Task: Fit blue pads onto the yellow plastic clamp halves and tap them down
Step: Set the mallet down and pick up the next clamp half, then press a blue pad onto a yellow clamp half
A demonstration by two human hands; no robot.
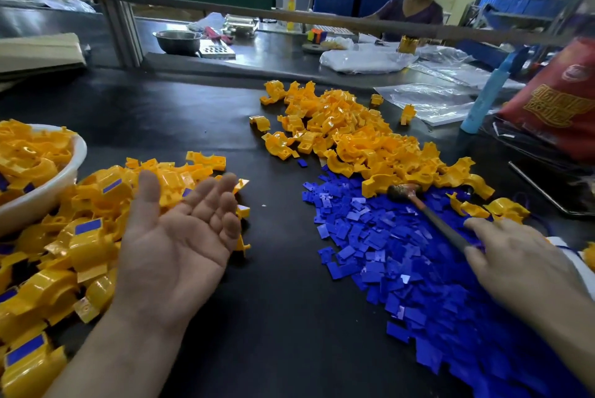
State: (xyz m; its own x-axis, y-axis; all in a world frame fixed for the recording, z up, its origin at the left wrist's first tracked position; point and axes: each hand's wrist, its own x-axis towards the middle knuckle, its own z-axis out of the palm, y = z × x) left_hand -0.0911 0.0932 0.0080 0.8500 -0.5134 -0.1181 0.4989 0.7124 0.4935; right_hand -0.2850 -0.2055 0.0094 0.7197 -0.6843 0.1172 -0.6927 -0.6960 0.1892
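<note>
My left hand (180, 240) lies palm up and empty, fingers straight, over the edge of a heap of yellow clamp halves with blue pads fitted (87, 236). My right hand (518, 259) grips the handle of a small hammer (428, 214), whose head rests on the pile of loose blue pads (402, 269) at the right. Behind that pile lies a large heap of bare yellow clamp halves (354, 137).
A white bowl (64, 172) with more yellow halves stands at the left edge. A red bag (557, 101), a light blue bottle (489, 92) and clear plastic bags (431, 98) sit at the right rear. A person sits beyond a rail at the back. Dark table (273, 301) between the heaps.
</note>
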